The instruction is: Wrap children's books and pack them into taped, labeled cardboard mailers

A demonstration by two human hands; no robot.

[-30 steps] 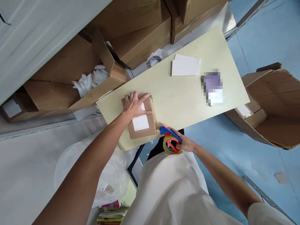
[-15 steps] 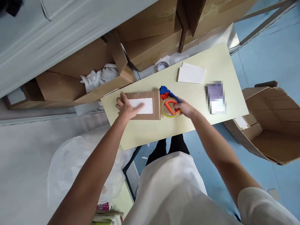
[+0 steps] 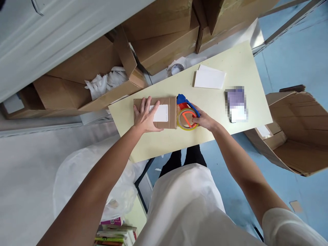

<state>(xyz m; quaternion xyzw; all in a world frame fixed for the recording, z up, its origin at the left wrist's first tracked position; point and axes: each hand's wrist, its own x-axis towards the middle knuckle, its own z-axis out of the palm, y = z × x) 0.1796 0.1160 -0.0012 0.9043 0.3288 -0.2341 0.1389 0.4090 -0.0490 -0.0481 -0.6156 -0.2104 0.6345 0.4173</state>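
A small brown cardboard box [image 3: 172, 106] with a white label [image 3: 161, 113] lies on the pale yellow table [image 3: 164, 147]. My left hand [image 3: 145, 118] rests across the left half of the box, fingers spread over its top and over part of the label. My right hand [image 3: 204, 120] grips a blue and orange tape dispenser [image 3: 188, 114] loaded with a roll of yellowish clear tape. The dispenser's head is at the right end of the box; whether the tape is stuck there, I cannot tell.
White cards [image 3: 210, 78] and a pixelated purple item [image 3: 235, 104] lie on the table's right side. A tape roll [image 3: 177, 69] sits past the far edge. Large cartons [image 3: 164, 48] line the back, and an open carton [image 3: 299, 133] stands at right. Books [image 3: 116, 235] are stacked lower left.
My left hand has shifted from the box's left end further onto its top, its fingers now pointing away from me. My right hand still holds the dispenser at the box's right end.
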